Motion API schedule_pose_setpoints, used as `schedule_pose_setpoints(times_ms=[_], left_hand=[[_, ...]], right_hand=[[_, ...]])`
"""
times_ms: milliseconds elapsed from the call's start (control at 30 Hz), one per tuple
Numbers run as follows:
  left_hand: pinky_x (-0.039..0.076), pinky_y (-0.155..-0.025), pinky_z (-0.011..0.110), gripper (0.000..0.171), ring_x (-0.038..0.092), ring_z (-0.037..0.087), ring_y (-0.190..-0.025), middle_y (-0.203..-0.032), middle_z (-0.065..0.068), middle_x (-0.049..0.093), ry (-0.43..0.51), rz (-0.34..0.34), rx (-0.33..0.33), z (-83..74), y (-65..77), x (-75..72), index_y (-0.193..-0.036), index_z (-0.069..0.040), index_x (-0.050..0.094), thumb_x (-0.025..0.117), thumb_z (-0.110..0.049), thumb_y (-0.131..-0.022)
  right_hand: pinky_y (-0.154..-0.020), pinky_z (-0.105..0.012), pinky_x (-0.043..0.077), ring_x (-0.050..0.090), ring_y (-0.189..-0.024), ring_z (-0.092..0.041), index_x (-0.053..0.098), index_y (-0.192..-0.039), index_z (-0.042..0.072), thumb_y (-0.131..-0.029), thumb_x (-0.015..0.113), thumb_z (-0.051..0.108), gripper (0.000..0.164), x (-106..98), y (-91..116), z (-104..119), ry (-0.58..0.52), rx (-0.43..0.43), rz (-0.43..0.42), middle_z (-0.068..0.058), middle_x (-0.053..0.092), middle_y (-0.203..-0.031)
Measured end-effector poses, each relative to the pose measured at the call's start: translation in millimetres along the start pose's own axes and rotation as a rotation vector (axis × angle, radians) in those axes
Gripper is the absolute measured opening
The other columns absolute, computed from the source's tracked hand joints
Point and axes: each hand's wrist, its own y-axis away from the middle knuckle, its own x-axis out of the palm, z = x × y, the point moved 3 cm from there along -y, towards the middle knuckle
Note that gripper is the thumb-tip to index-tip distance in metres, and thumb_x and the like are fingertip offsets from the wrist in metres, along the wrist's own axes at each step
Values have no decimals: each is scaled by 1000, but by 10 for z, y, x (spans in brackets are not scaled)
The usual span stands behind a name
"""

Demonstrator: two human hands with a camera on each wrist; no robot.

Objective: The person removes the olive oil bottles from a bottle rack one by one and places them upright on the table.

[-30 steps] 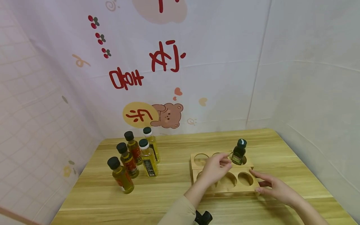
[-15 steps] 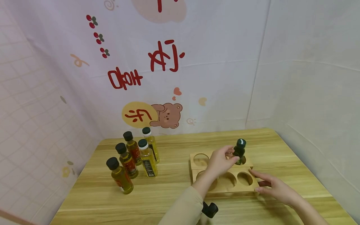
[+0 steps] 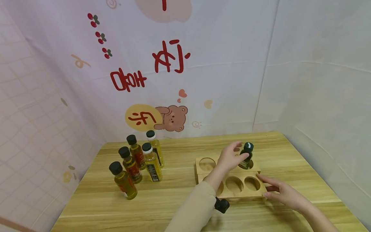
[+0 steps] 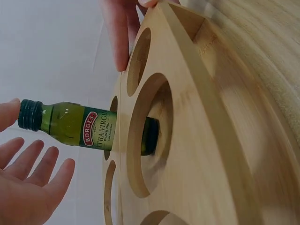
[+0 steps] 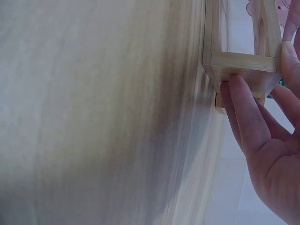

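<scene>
A small green bottle of Borges extra virgin olive oil [image 4: 65,122] stands in the back right hole of a two-step wooden rack [image 3: 244,190]. My left hand [image 3: 230,158] is beside its neck, fingers spread and loosely bent. In the left wrist view the thumb [image 4: 7,115] lies right at the dark green cap, while the other fingers are apart from the bottle. At the rack's right end, my right hand [image 3: 285,193] holds the lower step between thumb and fingers. The right wrist view has the fingertips [image 5: 239,84] against the end panel.
Several oil bottles stand at the left of the table: dark-capped ones with red labels [image 3: 133,170] and clear yellow ones with green-and-white caps [image 3: 153,166]. A printed cloth [image 3: 226,80] hangs behind the table. A black wrist camera [image 3: 222,205] sits under the left sleeve.
My left hand has moved away from me and up, from beside the bottle's body to the level of its neck and cap. The right hand keeps its place on the rack.
</scene>
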Motion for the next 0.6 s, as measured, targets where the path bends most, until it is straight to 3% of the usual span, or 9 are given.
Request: schedule_pose_setpoints(times_ms=[267, 600], left_hand=[[50, -90, 25, 50, 57, 13, -120, -133, -3, 61, 21, -26, 18, 4, -88, 48, -139, -19, 57, 74, -23, -92], [51, -88, 24, 48, 58, 11, -118, -129, -9, 62, 89, -35, 26, 46, -110, 87, -137, -23, 60, 74, -18, -92]], right_hand=[[-80, -22, 53, 56, -107, 0, 34, -149, -7, -96, 65, 13, 65, -3, 2, -2, -20, 1, 8, -41, 32, -145], [-80, -23, 52, 58, -107, -4, 36, -151, -2, -96, 66, 17, 65, -12, 3, 4, 29, 31, -5, -36, 36, -146]])
